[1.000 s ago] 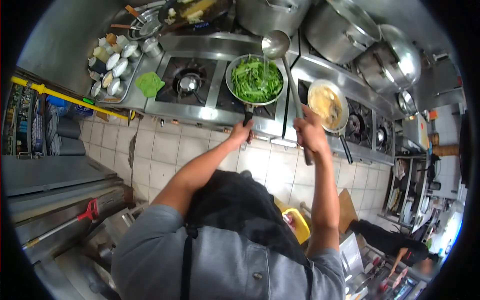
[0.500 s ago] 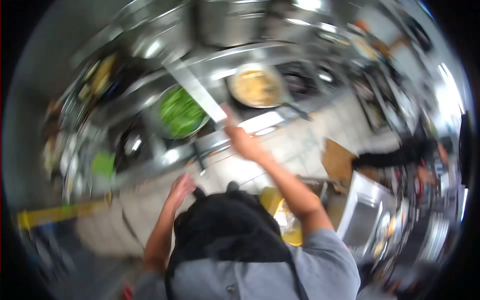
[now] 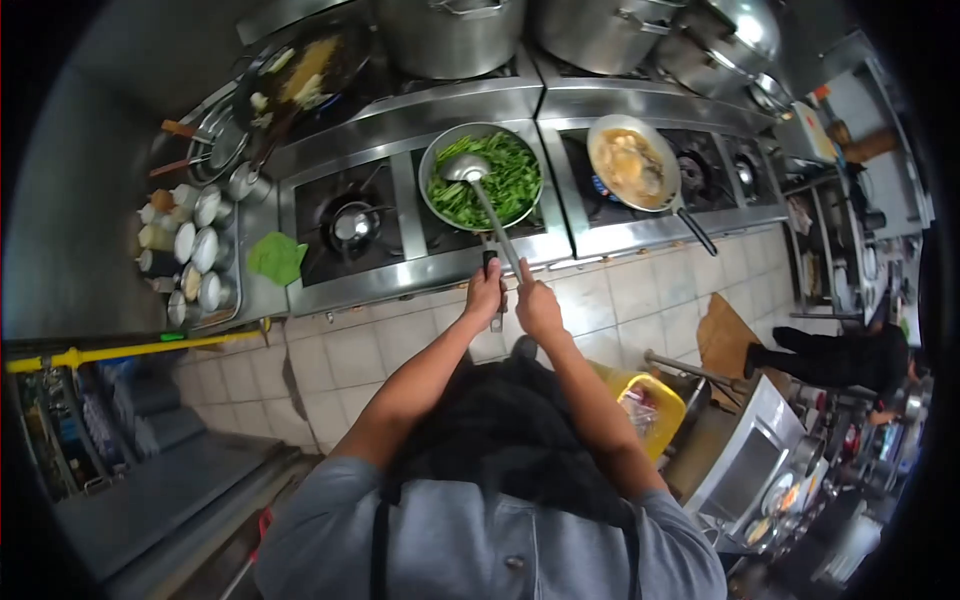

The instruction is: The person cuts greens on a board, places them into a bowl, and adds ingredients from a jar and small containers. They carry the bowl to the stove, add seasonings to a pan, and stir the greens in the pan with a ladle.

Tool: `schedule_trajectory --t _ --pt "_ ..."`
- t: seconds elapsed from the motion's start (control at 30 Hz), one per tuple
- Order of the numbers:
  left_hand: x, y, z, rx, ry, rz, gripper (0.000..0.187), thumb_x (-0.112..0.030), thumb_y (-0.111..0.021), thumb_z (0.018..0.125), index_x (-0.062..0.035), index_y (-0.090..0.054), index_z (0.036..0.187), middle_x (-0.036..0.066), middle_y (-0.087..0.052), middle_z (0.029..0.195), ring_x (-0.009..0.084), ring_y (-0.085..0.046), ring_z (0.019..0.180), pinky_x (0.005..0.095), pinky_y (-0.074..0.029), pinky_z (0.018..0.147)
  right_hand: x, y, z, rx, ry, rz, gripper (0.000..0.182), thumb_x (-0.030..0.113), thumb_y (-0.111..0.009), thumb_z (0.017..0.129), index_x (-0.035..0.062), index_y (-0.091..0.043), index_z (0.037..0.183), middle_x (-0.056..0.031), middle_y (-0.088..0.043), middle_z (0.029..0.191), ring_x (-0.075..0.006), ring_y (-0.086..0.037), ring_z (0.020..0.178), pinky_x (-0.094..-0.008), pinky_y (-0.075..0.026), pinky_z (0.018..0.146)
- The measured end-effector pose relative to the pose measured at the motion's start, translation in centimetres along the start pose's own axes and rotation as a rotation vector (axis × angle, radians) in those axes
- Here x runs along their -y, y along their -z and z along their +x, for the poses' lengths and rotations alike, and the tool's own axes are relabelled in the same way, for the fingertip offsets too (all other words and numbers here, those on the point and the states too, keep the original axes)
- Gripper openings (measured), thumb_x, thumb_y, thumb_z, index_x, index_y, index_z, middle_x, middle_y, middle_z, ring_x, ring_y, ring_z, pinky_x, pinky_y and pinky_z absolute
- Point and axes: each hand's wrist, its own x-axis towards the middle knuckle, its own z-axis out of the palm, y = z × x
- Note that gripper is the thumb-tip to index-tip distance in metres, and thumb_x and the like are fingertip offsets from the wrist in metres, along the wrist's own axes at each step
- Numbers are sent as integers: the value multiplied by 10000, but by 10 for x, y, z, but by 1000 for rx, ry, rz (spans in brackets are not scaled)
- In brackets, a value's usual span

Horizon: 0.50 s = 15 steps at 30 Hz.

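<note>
My left hand (image 3: 483,296) is closed round the black handle of a pan (image 3: 424,196) full of chopped green leaves (image 3: 510,172). Just to its right, my right hand (image 3: 540,308) grips the long handle of a metal ladle (image 3: 465,168). The ladle's bowl rests on the leaves at the pan's left part. This pan sits on the stove's middle burner. A second pan (image 3: 626,163), holding pale food in brown liquid, stands on the burner to the right, its handle pointing down and right.
Large steel pots (image 3: 450,38) line the back, with a dark wok (image 3: 335,65) at upper left. Bottles and containers (image 3: 203,250) stand left beside a green cloth (image 3: 277,258). A yellow bin (image 3: 662,420) is at lower right; a person in black (image 3: 840,355) is far right.
My left hand has moved up from beside my body onto the pan handle. The ladle's bowl now lies in the greens. The view has shifted and is sharper.
</note>
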Motion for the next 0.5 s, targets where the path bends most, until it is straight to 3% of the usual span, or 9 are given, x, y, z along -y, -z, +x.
schedule_trajectory --t 0.03,0.07,0.13,0.17,0.2,0.23,0.33,0.43,0.5 --pt "-9 13 -3 -27 10 9 388 -469 -484 996 -92 -540 924 3 -505 656 121 -467 499 283 -367 423 -4 -8 3 116 -37 58 659 71 -521 900 73 -272 1510 -267 -652 967 -414 -653 759 -492 -528 711" --pt "-18 16 -4 -30 21 22 407 -486 -504 983 -81 -549 982 16 -539 702 117 -499 549 285 -391 452 4 0 6 102 -53 71 659 71 -521 900 73 -272 1510 -267 -652 967 -414 -653 759 -492 -528 711" --pt "-31 29 -11 -77 -92 221 494 -510 -554 949 -55 -539 1141 58 -598 887 134 -569 747 294 -468 614 1 27 -3 397 -247 719 717 109 -546 939 136 -169 1549 -280 -609 1156 -365 -662 920 -440 -532 806" --pt "-29 45 -7 -77 -1 349 570 -522 -599 913 -48 -530 1222 84 -597 1055 154 -559 939 315 -476 792 -13 18 -3 328 -123 735 721 133 -553 952 153 -156 1553 -276 -563 1242 -340 -624 1030 -429 -509 873" --pt "-37 50 -17 -62 -13 394 541 -481 -610 916 -49 -520 1229 89 -575 1118 179 -552 977 324 -470 850 -28 9 0 246 -5 737 725 158 -560 964 171 -144 1557 -272 -517 1327 -314 -587 1140 -417 -487 940" --pt "-21 64 -13 -198 -250 440 488 -413 -630 914 -58 -514 1229 85 -546 1135 176 -539 979 327 -470 845 -29 18 0 292 -24 774 730 174 -570 962 167 -146 1557 -269 -479 1372 -319 -542 1204 -421 -459 981" --pt "-25 74 -21 -366 -621 492 363 -204 -636 914 -53 -478 1203 82 -526 1076 171 -536 964 308 -458 852 -61 56 -11 260 26 765 744 169 -585 940 69 -156 1539 -229 -420 1454 -331 -444 1324 -399 -415 1058" --pt "-73 4 -28 -312 -821 451 345 -126 -621 916 -42 -446 1201 79 -517 1059 162 -524 924 298 -442 838 -148 94 -34 204 -115 797 646 212 -609 924 56 -331 1486 -222 -619 1209 -322 -606 1116 -368 -498 937" --pt "-98 -65 -34 -268 -952 407 338 -108 -609 917 -42 -435 1199 81 -510 1060 154 -513 901 292 -437 814 -241 113 -63 288 -260 770 586 239 -599 917 47 -415 1439 -227 -662 1086 -281 -633 1037 -366 -475 950"
